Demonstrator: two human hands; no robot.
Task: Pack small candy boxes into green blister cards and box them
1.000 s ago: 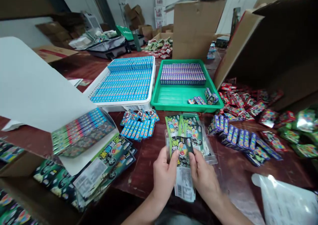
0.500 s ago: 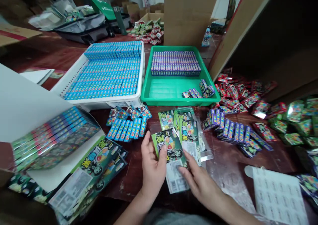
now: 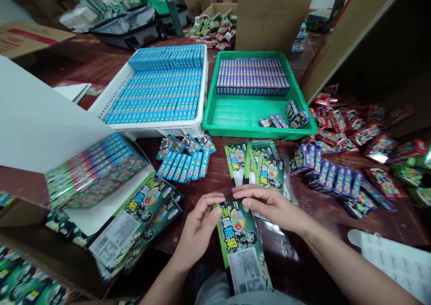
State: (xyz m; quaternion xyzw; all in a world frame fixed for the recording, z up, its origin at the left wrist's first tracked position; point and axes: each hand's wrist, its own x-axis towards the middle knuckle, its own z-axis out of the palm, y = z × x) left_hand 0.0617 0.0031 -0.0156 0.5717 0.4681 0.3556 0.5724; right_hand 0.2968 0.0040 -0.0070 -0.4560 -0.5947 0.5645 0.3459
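Observation:
A flat green-and-black candy packet (image 3: 238, 224) with a white label on its lower part stands tilted in front of me, its bottom close to my lap. At its upper left corner, my left hand (image 3: 201, 226) pinches the edge between thumb and bent fingers. My right hand (image 3: 269, 205) has its thumb on the upper right corner, with the fingers bent over the top edge. Just beyond the hands lie several similar candy packets (image 3: 269, 172) in clear plastic. Small blue candy boxes (image 3: 184, 165) are lined up to the left of these.
A white crate (image 3: 156, 129) of blue boxes and a green tray (image 3: 232, 112) with purple boxes stand behind. Purple boxes (image 3: 340, 179) and red packs (image 3: 336, 121) lie to the right. An open carton (image 3: 25, 107) at left holds boxes, with packets (image 3: 144, 206) beside it. A sticker sheet (image 3: 397, 255) lies at right.
The candy packet has come down nearer my lap and turned more upright. My right hand has moved from its lower edge up to its top. The camera view has shifted left.

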